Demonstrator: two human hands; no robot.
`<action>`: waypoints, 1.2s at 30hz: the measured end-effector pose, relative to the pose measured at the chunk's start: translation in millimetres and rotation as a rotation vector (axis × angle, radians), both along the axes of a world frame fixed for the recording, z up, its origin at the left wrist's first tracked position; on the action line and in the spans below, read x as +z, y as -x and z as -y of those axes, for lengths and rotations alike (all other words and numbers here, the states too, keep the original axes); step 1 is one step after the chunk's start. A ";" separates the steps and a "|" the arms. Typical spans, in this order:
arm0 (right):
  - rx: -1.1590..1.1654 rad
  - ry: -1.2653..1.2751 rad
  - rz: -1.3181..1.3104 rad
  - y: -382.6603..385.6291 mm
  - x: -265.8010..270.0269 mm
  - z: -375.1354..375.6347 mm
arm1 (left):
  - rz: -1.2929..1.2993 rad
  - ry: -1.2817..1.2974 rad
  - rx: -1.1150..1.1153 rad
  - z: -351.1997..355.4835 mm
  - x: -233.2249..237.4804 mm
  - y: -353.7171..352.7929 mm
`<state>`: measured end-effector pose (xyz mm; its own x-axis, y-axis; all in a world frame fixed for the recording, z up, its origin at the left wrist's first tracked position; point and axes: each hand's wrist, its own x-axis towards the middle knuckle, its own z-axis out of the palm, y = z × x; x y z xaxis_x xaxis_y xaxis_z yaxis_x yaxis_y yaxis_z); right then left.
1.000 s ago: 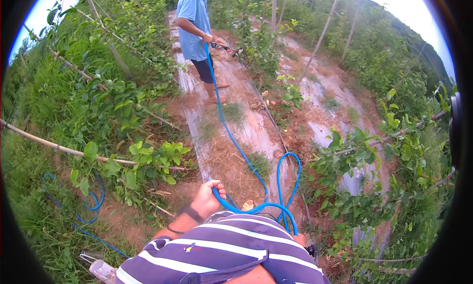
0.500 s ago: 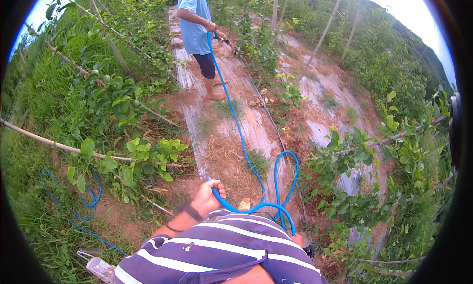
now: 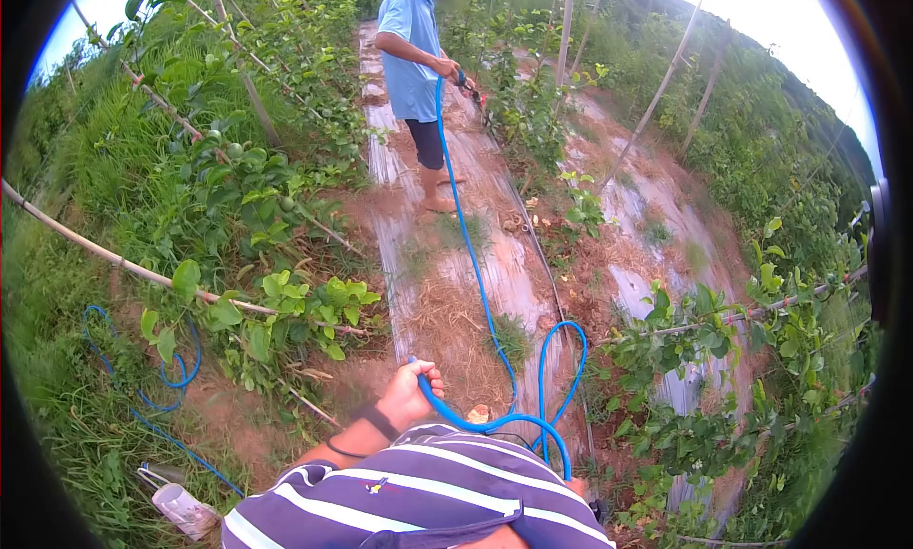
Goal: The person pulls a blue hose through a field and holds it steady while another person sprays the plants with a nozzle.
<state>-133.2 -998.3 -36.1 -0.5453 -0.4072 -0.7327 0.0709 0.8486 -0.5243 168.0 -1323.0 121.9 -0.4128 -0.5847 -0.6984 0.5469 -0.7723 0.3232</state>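
The blue hose (image 3: 495,421) runs across the front of my striped shirt. My left hand (image 3: 409,395) is closed round it, with a short end sticking up past the fist. At the right side of my shirt only a sliver of my right hand (image 3: 576,487) shows beside the hose; its fingers are hidden. Beyond my hands the hose forms a standing loop and stretches forward to another person (image 3: 409,54) in a light blue shirt and dark shorts, who holds its far part in both hands.
White-grey plastic sheeting (image 3: 404,264) and dry straw cover the path. A bamboo pole (image 3: 124,262) crosses at the left, with leafy vines on both sides. More blue hose (image 3: 176,461) lies in the grass at lower left, near a whitish container (image 3: 185,511).
The view has shifted, so the scene sits lower and further right. My left hand still grips the hose. The other person's head now shows partly, with something red on it.
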 end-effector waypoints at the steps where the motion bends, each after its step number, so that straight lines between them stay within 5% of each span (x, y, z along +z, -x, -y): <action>1: 0.002 -0.002 0.002 1.3 -2.0 1.7 | -0.008 -0.017 -0.010 -1.1 -0.4 -0.1; 22: 0.061 -0.030 -0.028 6.7 -17.8 18.4 | -0.039 -0.049 -0.022 51.5 -5.8 4.0; 36: -0.139 0.100 -0.084 1.9 20.3 43.7 | -0.127 -0.026 -0.066 85.3 1.3 23.4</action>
<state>-135.2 -1041.9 -15.8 -0.6589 -0.3924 -0.6417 0.1362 0.7768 -0.6148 144.6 -1408.2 123.2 -0.5357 -0.5361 -0.6524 0.5300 -0.8149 0.2344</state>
